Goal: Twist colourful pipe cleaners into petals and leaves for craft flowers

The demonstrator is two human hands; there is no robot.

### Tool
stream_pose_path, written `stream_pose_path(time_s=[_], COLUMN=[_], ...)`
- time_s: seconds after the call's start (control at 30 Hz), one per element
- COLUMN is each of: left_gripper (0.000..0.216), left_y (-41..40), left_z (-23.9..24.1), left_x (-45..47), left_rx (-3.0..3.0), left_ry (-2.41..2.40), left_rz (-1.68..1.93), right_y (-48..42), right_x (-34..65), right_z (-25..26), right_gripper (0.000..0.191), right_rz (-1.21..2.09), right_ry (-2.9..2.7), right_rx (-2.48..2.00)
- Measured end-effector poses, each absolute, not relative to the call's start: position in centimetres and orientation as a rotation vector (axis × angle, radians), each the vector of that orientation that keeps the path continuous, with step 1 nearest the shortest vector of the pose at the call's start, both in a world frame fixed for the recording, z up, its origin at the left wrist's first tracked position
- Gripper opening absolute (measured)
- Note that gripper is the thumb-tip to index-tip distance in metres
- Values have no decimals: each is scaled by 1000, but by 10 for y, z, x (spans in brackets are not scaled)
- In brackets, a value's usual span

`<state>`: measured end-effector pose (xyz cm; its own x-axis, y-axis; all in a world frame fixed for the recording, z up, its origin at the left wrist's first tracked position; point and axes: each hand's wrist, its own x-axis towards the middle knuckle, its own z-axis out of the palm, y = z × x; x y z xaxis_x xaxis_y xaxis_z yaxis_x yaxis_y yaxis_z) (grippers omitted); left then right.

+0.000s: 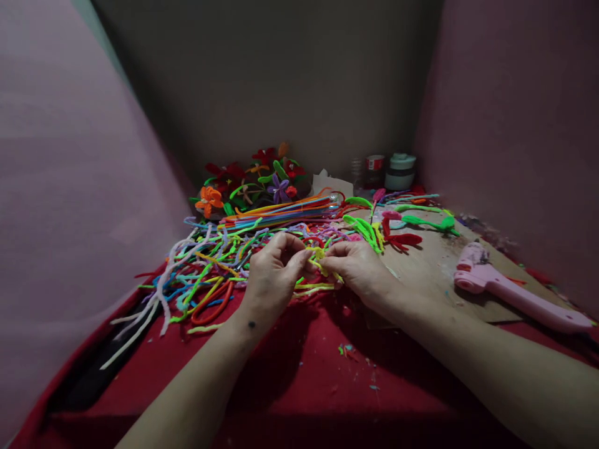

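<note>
Between my two hands is a small yellow pipe cleaner [319,253], bent into loops. My left hand [276,265] pinches it from the left with thumb and forefinger. From the other side, the fingertips of my right hand [358,268] are closed on the same yellow piece. Just below the fingers lie pale yellow pipe cleaners [316,290]. A tangled heap of coloured pipe cleaners [219,274] spreads behind and to the left of my left hand. Beyond my right hand are a red pipe-cleaner shape [401,239] and green leaf shapes [362,229].
A pink tool with a long handle [519,293], perhaps a glue gun, lies on a brown board [430,268] at right. Pipe-cleaner flowers [278,187] stand at the back, near a straight bundle [281,213]. A lidded jar [400,172] is farther right. Red cloth [281,374] covers the table.
</note>
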<state>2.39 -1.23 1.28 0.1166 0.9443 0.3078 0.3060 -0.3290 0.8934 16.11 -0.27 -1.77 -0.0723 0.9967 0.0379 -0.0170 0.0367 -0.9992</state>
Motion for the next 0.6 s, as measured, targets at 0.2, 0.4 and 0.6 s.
stream_pose_path(time_s=[0.2,0.4,0.6], left_gripper=[11,10,25], left_y=[-13,-15,-10], left_z=[2,-2,0], left_x=[22,24,27], left_rx=[1970,1984,1669], left_ry=[1273,1251,1119], left_rz=[1221,1192,1089], right_y=[1,1,-3], right_x=[163,165,164], right_z=[-21,-20,-17], right_gripper=[9,9,14], right_rz=[1205,1207,1323], right_ry=[-1306,-1324,-1240], right_rx=[-1200,-1214,-1153])
